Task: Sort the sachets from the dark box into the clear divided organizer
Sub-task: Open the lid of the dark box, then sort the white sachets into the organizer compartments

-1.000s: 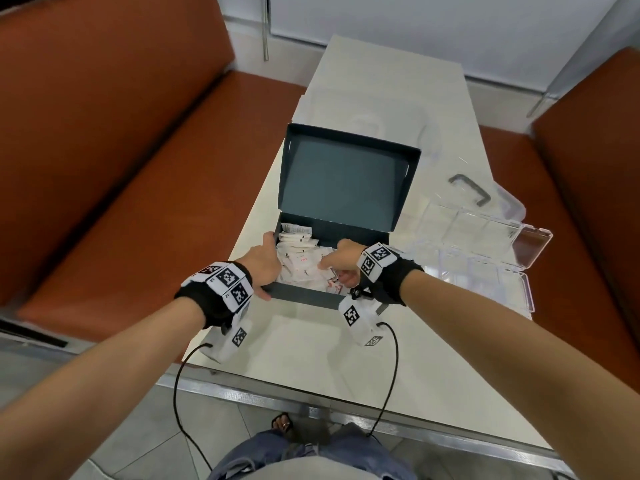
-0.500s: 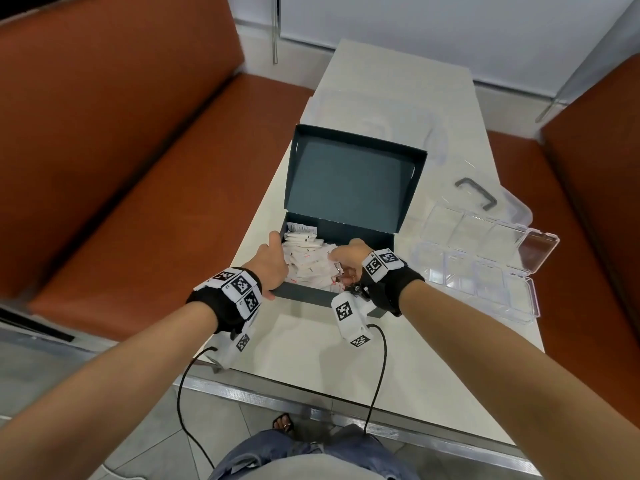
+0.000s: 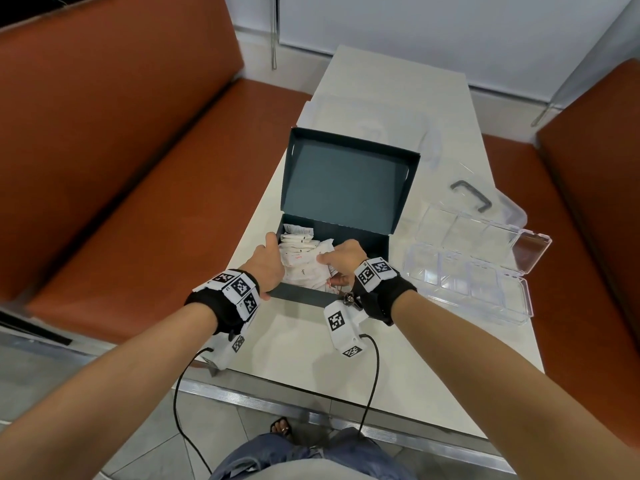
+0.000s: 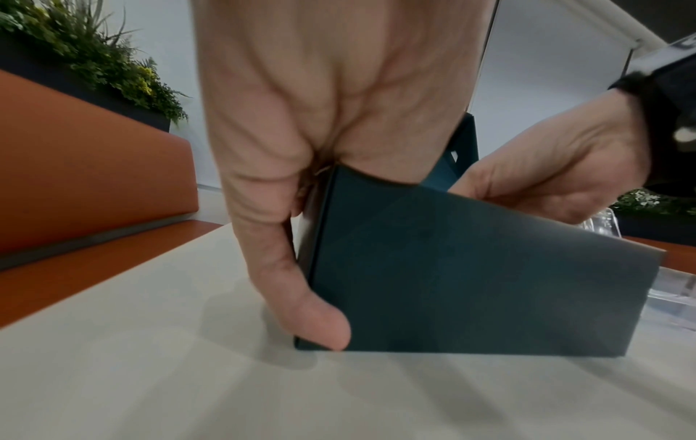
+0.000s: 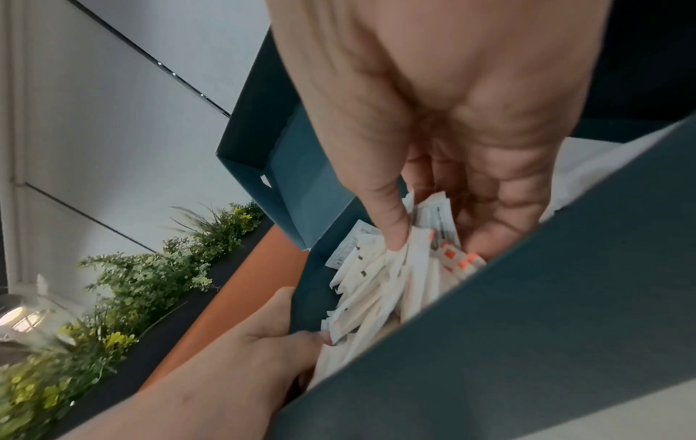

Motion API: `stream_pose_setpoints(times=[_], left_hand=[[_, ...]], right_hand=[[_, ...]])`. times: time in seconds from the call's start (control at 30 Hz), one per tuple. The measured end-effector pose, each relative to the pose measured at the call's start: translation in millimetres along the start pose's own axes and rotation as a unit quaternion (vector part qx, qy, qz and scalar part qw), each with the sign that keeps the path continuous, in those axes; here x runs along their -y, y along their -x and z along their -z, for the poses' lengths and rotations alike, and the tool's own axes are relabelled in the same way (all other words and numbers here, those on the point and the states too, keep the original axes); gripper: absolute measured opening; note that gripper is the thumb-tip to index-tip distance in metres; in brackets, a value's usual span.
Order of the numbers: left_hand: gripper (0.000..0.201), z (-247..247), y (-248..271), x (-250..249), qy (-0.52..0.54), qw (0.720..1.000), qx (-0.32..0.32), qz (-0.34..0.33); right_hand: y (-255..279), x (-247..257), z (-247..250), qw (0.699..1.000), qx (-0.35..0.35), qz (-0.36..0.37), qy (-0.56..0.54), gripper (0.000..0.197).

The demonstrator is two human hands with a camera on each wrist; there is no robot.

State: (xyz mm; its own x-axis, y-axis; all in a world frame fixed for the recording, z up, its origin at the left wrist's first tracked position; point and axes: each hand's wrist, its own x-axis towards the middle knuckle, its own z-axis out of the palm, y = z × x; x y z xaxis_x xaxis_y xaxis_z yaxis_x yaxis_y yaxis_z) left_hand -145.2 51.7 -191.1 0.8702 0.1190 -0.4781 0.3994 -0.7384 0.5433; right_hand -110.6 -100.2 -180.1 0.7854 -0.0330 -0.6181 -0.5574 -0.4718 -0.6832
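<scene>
The dark teal box (image 3: 311, 297) stands on the white table with its lid (image 3: 346, 185) raised, and white sachets (image 3: 304, 261) fill it. My left hand (image 3: 268, 263) grips the box's near left corner, thumb on the outside wall (image 4: 312, 315). My right hand (image 3: 341, 259) reaches into the box, and its thumb and fingers pinch a bunch of sachets (image 5: 425, 253). The clear divided organizer (image 3: 464, 271) lies open to the right of the box, its compartments holding nothing I can see.
A clear plastic container with a grey handle (image 3: 471, 195) sits behind the organizer. Orange bench seats (image 3: 138, 202) flank the narrow table (image 3: 381, 358). Artificial plants (image 5: 113, 297) line a ledge beyond the left bench.
The right hand has sunk a little deeper among the sachets and closed on a bunch. The left hand stays on the box corner. The head view has drifted slightly.
</scene>
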Motion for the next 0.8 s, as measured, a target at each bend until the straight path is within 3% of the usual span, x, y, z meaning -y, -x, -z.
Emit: stream_pose_setpoints(times=[0.2, 0.37, 0.47, 0.6, 0.7, 0.8], left_hand=[[0.032, 1.0, 2.7, 0.6, -0.004, 1.000, -0.004, -0.007], [0.036, 2.1, 4.8, 0.5, 0.005, 1.000, 0.005, -0.013], [0.035, 3.0, 6.8, 0.4, -0.003, 1.000, 0.008, -0.016], [0.030, 9.6, 5.7, 2.3, -0.019, 0.999, 0.031, -0.015], [0.045, 24.4, 0.1, 0.0, -0.066, 0.994, -0.050, -0.071], [0.043, 40.2, 3.3, -15.6, 0.032, 0.966, -0.175, -0.189]], right_hand=[[8.3, 2.4, 3.1, 0.989, -0.057, 0.088, 0.101, 0.013], [15.6, 0.8, 17.7, 0.960, -0.109, 0.171, 0.194, 0.040], [19.9, 2.9, 31.3, 0.950, -0.120, 0.193, 0.215, 0.038], [31.7, 10.1, 53.2, 0.942, -0.139, 0.235, 0.195, 0.019], [43.4, 15.5, 72.4, 0.959, -0.135, 0.233, 0.089, 0.008], [59.1, 20.8, 89.8, 0.975, -0.069, 0.203, -0.064, 0.011]])
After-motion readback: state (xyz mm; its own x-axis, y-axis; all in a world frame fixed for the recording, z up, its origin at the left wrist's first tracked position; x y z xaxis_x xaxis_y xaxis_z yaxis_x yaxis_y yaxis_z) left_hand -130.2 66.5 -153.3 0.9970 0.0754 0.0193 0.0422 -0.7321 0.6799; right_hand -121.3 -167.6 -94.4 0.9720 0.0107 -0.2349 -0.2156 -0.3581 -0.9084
